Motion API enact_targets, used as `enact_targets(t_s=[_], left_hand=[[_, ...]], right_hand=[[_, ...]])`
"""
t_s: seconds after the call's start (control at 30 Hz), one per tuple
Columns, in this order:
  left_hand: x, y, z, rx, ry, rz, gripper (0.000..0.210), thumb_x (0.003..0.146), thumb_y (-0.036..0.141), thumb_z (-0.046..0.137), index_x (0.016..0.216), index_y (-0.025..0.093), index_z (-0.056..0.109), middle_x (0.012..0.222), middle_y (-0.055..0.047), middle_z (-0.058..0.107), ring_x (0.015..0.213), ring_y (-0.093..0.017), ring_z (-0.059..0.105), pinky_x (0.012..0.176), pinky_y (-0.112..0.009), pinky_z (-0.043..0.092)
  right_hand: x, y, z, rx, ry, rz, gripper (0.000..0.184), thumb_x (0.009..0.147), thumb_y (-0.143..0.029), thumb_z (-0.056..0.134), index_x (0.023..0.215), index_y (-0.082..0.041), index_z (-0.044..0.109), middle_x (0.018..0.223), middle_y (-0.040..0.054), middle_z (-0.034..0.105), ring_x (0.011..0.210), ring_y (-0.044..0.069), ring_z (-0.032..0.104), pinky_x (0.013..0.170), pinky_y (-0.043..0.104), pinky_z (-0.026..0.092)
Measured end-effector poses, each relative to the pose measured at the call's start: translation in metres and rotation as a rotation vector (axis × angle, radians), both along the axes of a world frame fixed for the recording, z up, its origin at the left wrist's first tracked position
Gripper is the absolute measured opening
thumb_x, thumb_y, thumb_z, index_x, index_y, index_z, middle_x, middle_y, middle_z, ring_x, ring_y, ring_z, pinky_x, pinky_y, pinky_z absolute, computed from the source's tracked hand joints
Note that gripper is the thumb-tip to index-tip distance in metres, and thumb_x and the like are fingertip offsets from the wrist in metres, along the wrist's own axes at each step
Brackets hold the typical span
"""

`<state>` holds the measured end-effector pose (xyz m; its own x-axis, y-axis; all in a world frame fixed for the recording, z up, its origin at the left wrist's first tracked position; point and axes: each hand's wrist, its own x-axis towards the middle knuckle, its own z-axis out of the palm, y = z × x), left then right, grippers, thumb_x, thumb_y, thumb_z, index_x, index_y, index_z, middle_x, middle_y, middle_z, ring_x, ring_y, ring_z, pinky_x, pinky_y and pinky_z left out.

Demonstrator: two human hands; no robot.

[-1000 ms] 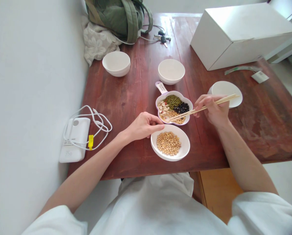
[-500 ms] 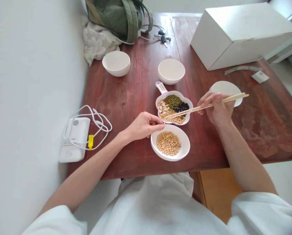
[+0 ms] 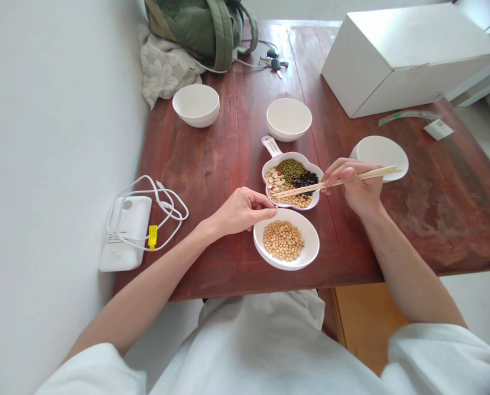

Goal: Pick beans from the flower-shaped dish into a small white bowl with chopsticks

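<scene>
My right hand [image 3: 354,184] grips a pair of wooden chopsticks [image 3: 343,181], pointing left. Their tips are among the tan soybeans in a flower-shaped dish [image 3: 266,174] with a short handle. That dish also holds green mung beans [image 3: 291,170], black beans [image 3: 306,180] and pale peanut pieces [image 3: 275,180]. Just in front of it stands a white bowl [image 3: 308,252] with a pile of soybeans [image 3: 283,240] in it. The thumb and fingers of my left hand [image 3: 249,209] are closed on this bowl's upper left rim, close to the dish.
Three more white bowls stand around: one far left [image 3: 195,106], one behind the dish [image 3: 289,119], one right [image 3: 382,156] behind my right hand. A power bank [image 3: 124,241] with a white cable lies left. Backpack [image 3: 195,33], keys [image 3: 275,64] and white box [image 3: 401,60] are at the back.
My right hand has shifted left, and the chopstick tips have slid slightly left within the soybeans of the dish. My left hand stays at the bowl's rim.
</scene>
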<state>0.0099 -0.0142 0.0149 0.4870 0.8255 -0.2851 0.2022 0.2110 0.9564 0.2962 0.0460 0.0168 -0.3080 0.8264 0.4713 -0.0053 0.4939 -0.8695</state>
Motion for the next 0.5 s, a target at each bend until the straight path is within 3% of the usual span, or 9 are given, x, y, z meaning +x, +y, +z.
enact_targets(t_s=[0.27,0.5], left_hand=[[-0.0004,-0.0002,-0.0007,-0.008,0.002,-0.001,0.026,0.088,0.036,0.076,0.092,0.011,0.082,0.061,0.002,0.063,0.045,-0.004,0.047,0.039,-0.014,0.034],[-0.0007,0.0000,-0.0009,-0.002,0.004,-0.003,0.026,0.088,0.037,0.076,0.092,0.012,0.083,0.062,0.001,0.063,0.046,-0.005,0.047,0.040,-0.015,0.034]], right_hand=[[0.0005,0.0006,-0.0041,-0.067,-0.004,0.015,0.048,0.100,-0.057,0.067,0.068,-0.024,0.080,0.069,0.0069,0.070,0.051,0.017,0.062,0.040,0.032,0.048],[0.0018,0.0057,-0.0048,-0.139,0.189,-0.004,0.053,0.097,-0.062,0.068,0.062,-0.022,0.076,0.063,0.0071,0.065,0.046,0.015,0.059,0.033,0.030,0.042]])
